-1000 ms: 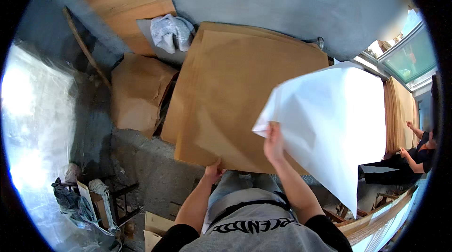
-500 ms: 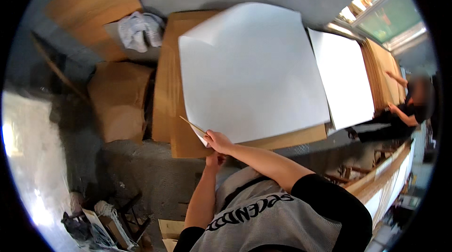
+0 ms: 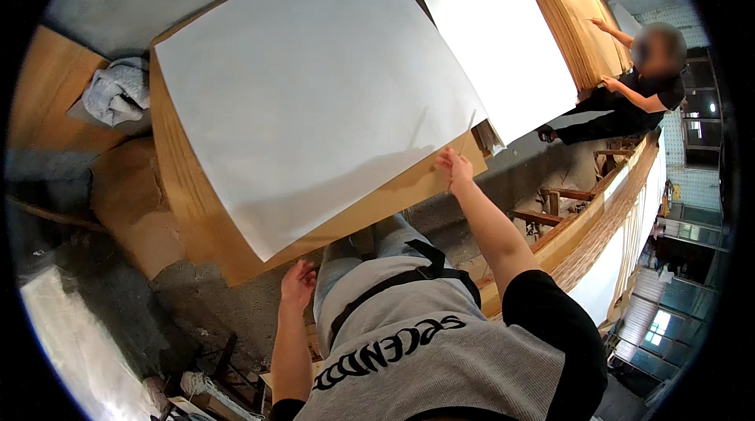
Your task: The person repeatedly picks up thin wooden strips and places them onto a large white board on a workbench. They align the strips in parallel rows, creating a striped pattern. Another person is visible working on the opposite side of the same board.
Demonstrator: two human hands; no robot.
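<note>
A large white sheet [image 3: 314,99] lies flat over a stack of brown boards [image 3: 185,177], its near edge short of the top board's edge. Over the stack's right near corner is my right hand [image 3: 454,169], its fingers pinched round a thin pale stick [image 3: 469,132] that points up and away. A shadow of the hand and stick falls on the sheet. My left hand [image 3: 297,283] hangs beside the stack's near edge, in front of my legs. Its fingers are loosely bent and apart, with nothing seen in them.
To the right lies a second white-topped stack [image 3: 503,51], then more brown boards [image 3: 570,28]. A person in dark clothes [image 3: 653,99] works there with both hands. A long stack [image 3: 598,240] on wooden supports runs along my right. Crumpled cloth [image 3: 118,91] sits at far left.
My right hand has gone from the sheet's near left corner to the right with the stick. My left hand has left the stack's edge. The sheet's raised far corner now lies flat. The view has turned right.
</note>
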